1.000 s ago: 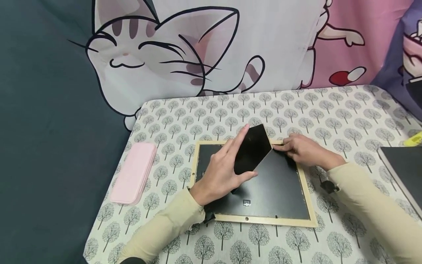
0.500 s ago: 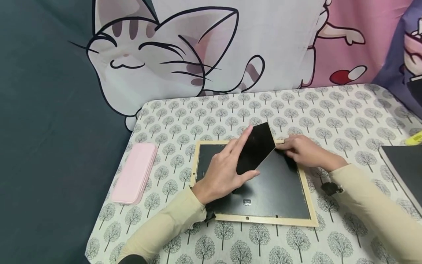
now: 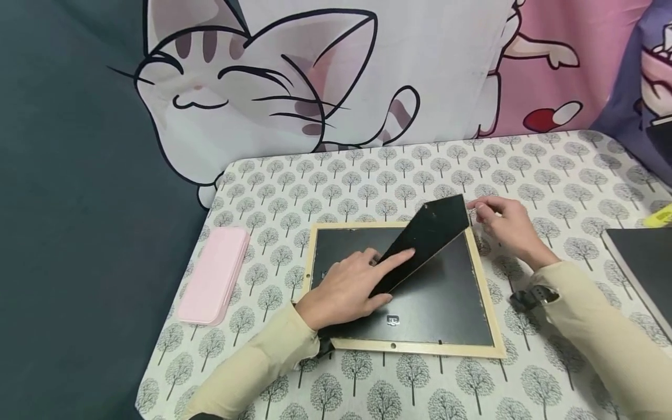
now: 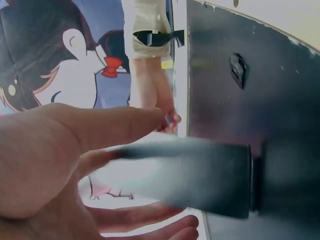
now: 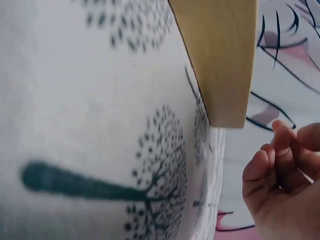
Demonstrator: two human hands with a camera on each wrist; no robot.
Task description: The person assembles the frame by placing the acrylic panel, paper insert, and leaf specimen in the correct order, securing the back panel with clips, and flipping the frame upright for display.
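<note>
A picture frame (image 3: pixel 420 348) with a pale wood border lies face down, its black backing board (image 3: pixel 446 309) showing. From the board a black stand leg (image 3: pixel 438 224) rises at a slant toward the far right corner. My left hand (image 3: pixel 341 289) is low over the board, its straight index finger lying across the leg and its thumb by the lower edge. In the left wrist view the leg (image 4: pixel 215 180) passes between thumb and fingers. My right hand (image 3: pixel 506 227) hovers past the frame's far right corner, fingers loosely bent, the index fingertip close to the leg's free end.
A pink case (image 3: pixel 212 274) lies left of the frame on the tree-print cloth (image 3: pixel 273 233). At the right edge are a dark flat panel (image 3: pixel 643 274) with a pale border and a yellow item (image 3: pixel 658 217). A cartoon cat curtain (image 3: pixel 294 70) hangs behind.
The stand leg has swung over to the right. My left hand has lowered, with its index finger coming onto the leg. My right hand has come off the frame's corner, moving up and right.
</note>
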